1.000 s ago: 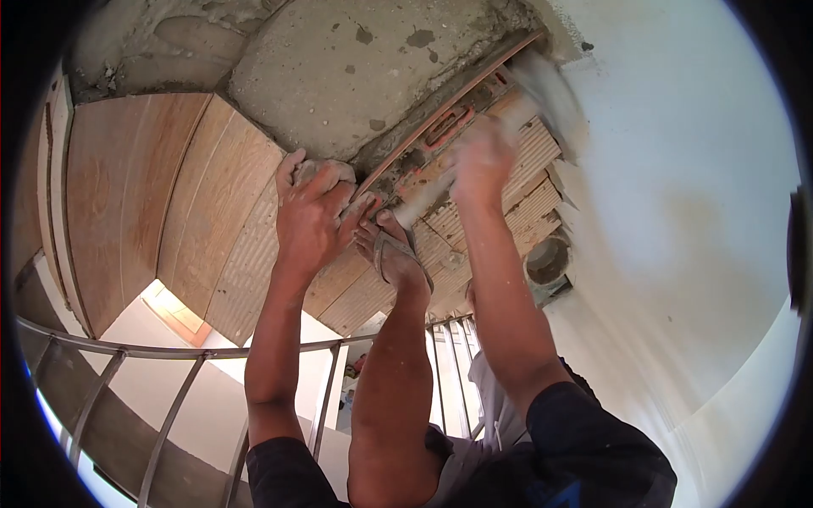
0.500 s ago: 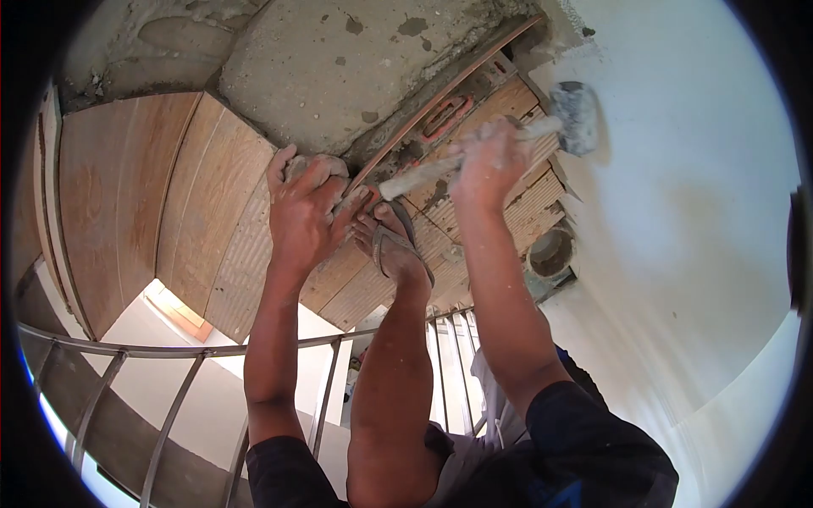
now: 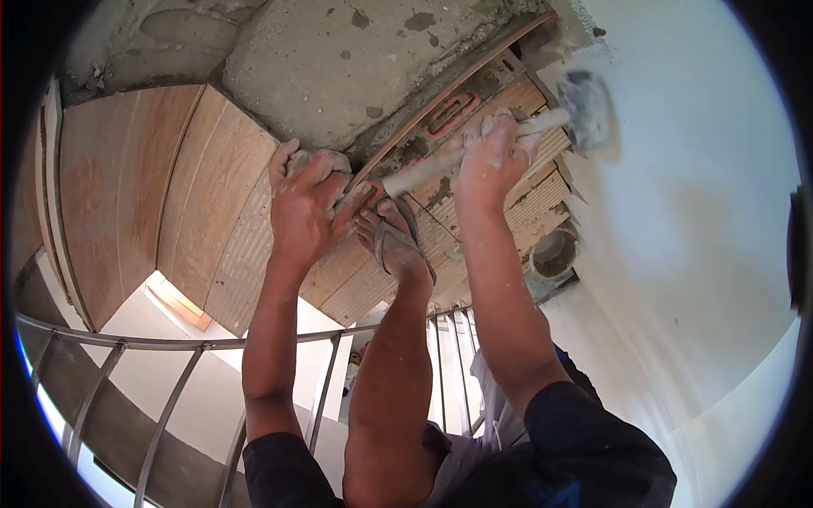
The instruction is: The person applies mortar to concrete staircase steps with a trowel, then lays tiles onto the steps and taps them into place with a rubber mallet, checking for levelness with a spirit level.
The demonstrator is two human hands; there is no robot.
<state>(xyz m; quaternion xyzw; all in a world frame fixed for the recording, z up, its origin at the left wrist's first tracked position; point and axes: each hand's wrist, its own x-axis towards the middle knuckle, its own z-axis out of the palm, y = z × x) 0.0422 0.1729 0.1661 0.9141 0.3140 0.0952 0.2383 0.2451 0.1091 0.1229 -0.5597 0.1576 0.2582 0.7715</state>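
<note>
**Mallet cocked over the tile strip**

Up on the stair, looking straight down. Clamped round the pale handle of the mallet (image 3: 584,110) with the right hand (image 3: 495,157), every finger wrapped shut on it. Raised out to the right with the grey head, against the white wall (image 3: 694,212) and well apart from anything to hit.

Braced low with the left hand (image 3: 306,207), fingers together and curled over a grey lump (image 3: 318,161) caked in mortar. Right at the near end of the thin tile strip (image 3: 449,85), set on edge along the concrete step (image 3: 356,68). Cannot tell what sits inside that lump.

Just beside the strip and lying along it, an orange-red slotted bar (image 3: 449,112), probably a level. Planted below with a sandalled foot (image 3: 394,245), touching the left fingers, on the wood-look tiles (image 3: 169,195). Ribbed tiles (image 3: 529,190) under the right wrist, railing (image 3: 169,343) further down.

Reads as the top of a swing, midway through bedding the strip in, with nothing settled yet. Calls next for a short, controlled blow onto the strip or the bar. Best landed clear of the left fingertips and the toes, with the left hand pressed firm. Too hard, and risks chipping that thin edge.
</note>
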